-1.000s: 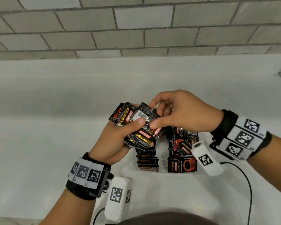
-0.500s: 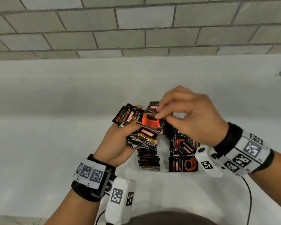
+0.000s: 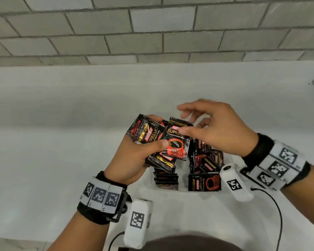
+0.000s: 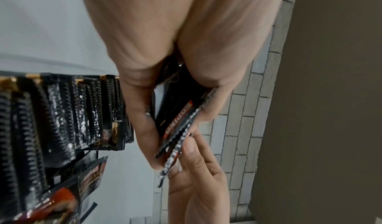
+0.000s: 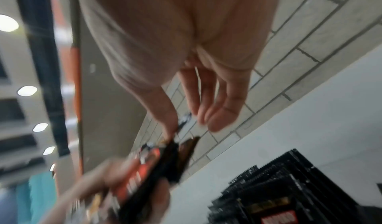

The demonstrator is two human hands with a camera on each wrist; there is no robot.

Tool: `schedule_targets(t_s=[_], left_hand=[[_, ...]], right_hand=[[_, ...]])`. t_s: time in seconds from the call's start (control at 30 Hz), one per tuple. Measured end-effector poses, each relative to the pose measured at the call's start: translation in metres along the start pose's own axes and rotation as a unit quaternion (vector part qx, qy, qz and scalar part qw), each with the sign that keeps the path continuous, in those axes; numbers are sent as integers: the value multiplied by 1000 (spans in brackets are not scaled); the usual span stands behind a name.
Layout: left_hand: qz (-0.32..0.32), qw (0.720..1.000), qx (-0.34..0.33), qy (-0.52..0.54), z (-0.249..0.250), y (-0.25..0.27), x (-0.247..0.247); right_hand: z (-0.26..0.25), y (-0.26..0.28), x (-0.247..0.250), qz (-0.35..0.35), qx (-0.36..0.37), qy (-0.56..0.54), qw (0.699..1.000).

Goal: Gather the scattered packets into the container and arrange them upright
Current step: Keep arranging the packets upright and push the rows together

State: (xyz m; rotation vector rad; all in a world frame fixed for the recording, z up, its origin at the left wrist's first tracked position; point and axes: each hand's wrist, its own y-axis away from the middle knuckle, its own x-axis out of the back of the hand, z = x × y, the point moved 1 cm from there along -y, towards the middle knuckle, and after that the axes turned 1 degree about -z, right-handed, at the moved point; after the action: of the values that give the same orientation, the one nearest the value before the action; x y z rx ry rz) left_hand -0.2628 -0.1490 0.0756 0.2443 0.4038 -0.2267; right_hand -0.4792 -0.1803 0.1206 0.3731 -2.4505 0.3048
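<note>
My left hand (image 3: 132, 156) clenches a fanned stack (image 3: 158, 142) of packets just above the white container (image 3: 181, 169), thumb across the top packet (image 3: 176, 142), while my right hand (image 3: 212, 127) hovers loose-fingered at that packet's far edge, thumb touching it, gripping nothing. To do this well I'd square the fan before lowering it, then slide it edge-down between the upright rows (image 4: 62, 113) below my grip. The leaning packets (image 3: 205, 160) under my right wrist crowd that gap, and the wrist cameras hang close over the rim
</note>
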Motion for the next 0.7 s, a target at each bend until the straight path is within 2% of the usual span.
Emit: schedule_targets(t_s=[0.07, 0.1, 0.17, 0.23, 0.33, 0.47, 0.6, 0.7], left_hand=[[13, 1000, -1, -16, 2, 0, 2], [28, 999, -2, -19, 4, 1, 4], [64, 998, -10, -17, 9, 1, 10], [92, 996, -16, -13, 13, 2, 18], [114, 993, -12, -9, 16, 3, 29], [113, 994, -8, -8, 16, 4, 31], [100, 995, -4, -7, 12, 5, 27], [89, 996, 4, -4, 11, 7, 26]], right_hand=[[1, -5, 9, -77, -69, 2, 995], [3, -7, 14, -87, -92, -11, 992], [11, -11, 23, -56, -110, -8, 992], [19, -14, 27, -31, -107, 51, 992], [30, -18, 20, -68, -111, 142, 981], [36, -19, -6, -127, -65, 219, 965], [36, -25, -23, -142, -36, 330, 933], [38, -29, -28, -146, -25, 369, 917]])
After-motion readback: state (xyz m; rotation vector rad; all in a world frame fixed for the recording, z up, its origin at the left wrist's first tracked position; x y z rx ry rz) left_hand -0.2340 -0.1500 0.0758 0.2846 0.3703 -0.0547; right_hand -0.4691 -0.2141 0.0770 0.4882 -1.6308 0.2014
